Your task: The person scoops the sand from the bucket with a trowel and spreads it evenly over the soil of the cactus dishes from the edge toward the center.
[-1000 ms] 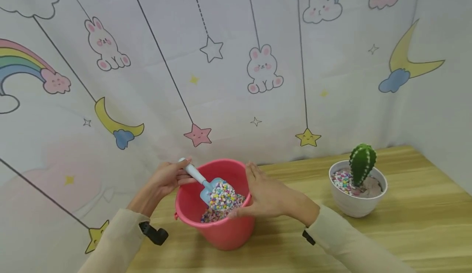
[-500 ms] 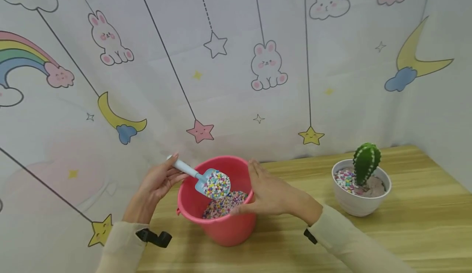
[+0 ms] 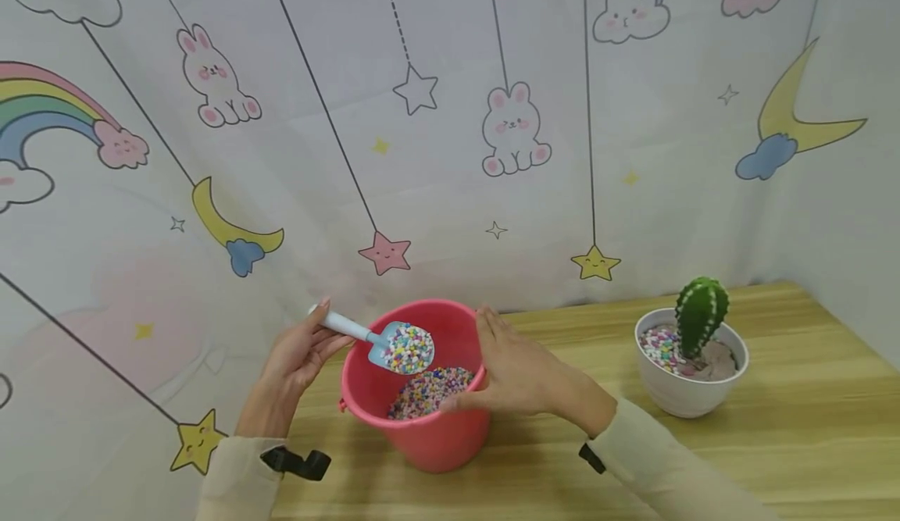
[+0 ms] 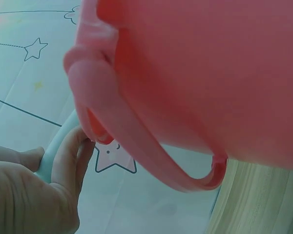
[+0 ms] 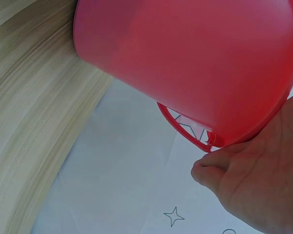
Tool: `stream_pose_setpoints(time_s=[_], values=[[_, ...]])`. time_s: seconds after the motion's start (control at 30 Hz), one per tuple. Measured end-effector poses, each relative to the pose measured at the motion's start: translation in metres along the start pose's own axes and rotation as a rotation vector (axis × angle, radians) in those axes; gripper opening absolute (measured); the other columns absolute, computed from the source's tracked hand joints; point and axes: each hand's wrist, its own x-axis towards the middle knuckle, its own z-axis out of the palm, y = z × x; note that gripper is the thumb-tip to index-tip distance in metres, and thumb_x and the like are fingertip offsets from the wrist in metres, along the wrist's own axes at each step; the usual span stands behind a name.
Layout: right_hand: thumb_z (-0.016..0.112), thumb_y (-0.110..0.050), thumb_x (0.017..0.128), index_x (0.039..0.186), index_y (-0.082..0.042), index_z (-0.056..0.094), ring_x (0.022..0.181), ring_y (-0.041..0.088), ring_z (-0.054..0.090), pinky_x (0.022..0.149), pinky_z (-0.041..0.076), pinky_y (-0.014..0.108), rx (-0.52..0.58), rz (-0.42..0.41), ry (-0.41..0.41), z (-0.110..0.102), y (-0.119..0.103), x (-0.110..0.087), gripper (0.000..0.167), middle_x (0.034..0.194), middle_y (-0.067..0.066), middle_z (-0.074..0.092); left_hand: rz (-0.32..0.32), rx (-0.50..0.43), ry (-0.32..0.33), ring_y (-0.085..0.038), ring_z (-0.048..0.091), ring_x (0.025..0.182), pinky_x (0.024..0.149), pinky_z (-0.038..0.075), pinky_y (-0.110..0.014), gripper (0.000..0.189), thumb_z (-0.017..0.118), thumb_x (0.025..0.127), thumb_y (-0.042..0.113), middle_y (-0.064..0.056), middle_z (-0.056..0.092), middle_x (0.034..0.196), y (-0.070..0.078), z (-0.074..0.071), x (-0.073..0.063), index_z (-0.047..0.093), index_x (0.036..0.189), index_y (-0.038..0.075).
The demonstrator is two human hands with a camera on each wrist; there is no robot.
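Observation:
My left hand (image 3: 291, 353) pinches the white handle of a light blue toy scoop (image 3: 341, 323), whose blade is heaped with small multicoloured pebbles (image 3: 410, 348). The loaded blade is over the mouth of a pink plastic bucket (image 3: 439, 447), and more pebbles (image 3: 429, 392) cover the bucket's bottom. With its thumb over the near rim and its fingers along the outside, my right hand (image 3: 516, 369) holds the bucket's right side. In the left wrist view, the bucket's handle strap (image 4: 146, 146) hangs beside the left fingers and partly hides the scoop.
A white pot (image 3: 682, 392) with a green cactus (image 3: 701, 314), pebbles and a brownish patch stands on the right of the wooden table (image 3: 794, 427). Behind it hangs a white cloth (image 3: 450, 201) printed with rabbits, stars and moons, close to the table's back edge.
The left hand has raised the loaded scoop from the pebbles in the bucket and shifted it left. The right hand keeps its place on the bucket. The head view has shifted slightly.

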Motion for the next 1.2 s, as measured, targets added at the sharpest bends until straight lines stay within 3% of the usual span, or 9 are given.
stream_pose_setpoints(time_s=[0.2,0.4,0.87,1.1,1.2], values=[[0.057,-0.098,0.073,0.169,-0.008,0.008,0.166,0.037,0.014,0.122,0.045,0.057,0.0,-0.017,0.009,0.0,-0.001,-0.001,0.141,0.178,0.013,0.011,0.018,-0.004,0.017,-0.02,0.082,0.09,0.093,0.064,-0.034,0.047,0.066,0.101,0.041,-0.002,0.076,0.098,-0.001,-0.001,-0.003,0.046,0.132,0.011],[0.056,-0.096,0.075,0.169,-0.006,0.007,0.166,0.038,0.013,0.123,0.043,0.056,-0.024,-0.038,-0.01,-0.004,-0.002,-0.004,0.139,0.178,0.014,0.009,0.025,0.008,0.036,-0.018,0.082,0.089,0.098,0.061,-0.035,0.048,0.066,0.101,0.042,-0.001,0.075,0.096,-0.002,0.0,-0.007,0.047,0.131,0.009],[0.058,-0.094,0.077,0.17,-0.016,0.011,0.166,0.033,0.017,0.123,0.045,0.057,-0.01,-0.045,-0.015,-0.017,0.01,-0.008,0.13,0.179,0.007,0.012,0.054,0.001,0.058,-0.017,0.082,0.088,0.09,0.065,-0.031,0.05,0.067,0.1,0.043,-0.001,0.075,0.094,-0.001,0.005,-0.01,0.048,0.13,0.008],[0.055,-0.093,0.079,0.168,-0.01,0.02,0.164,0.035,0.023,0.125,0.041,0.057,-0.055,-0.077,0.065,-0.034,0.013,-0.021,0.127,0.177,0.012,0.018,0.069,0.014,0.057,-0.016,0.082,0.088,0.091,0.065,-0.031,0.048,0.066,0.101,0.043,-0.001,0.074,0.094,-0.003,0.01,-0.011,0.049,0.129,0.007],[0.062,-0.087,0.082,0.166,-0.007,0.026,0.16,0.037,0.033,0.12,0.047,0.058,-0.071,-0.082,0.121,-0.044,0.013,-0.031,0.122,0.174,0.014,0.026,0.067,0.007,0.055,-0.016,0.081,0.088,0.092,0.065,-0.031,0.049,0.066,0.101,0.043,-0.001,0.074,0.094,-0.003,0.012,-0.012,0.049,0.13,0.007]])
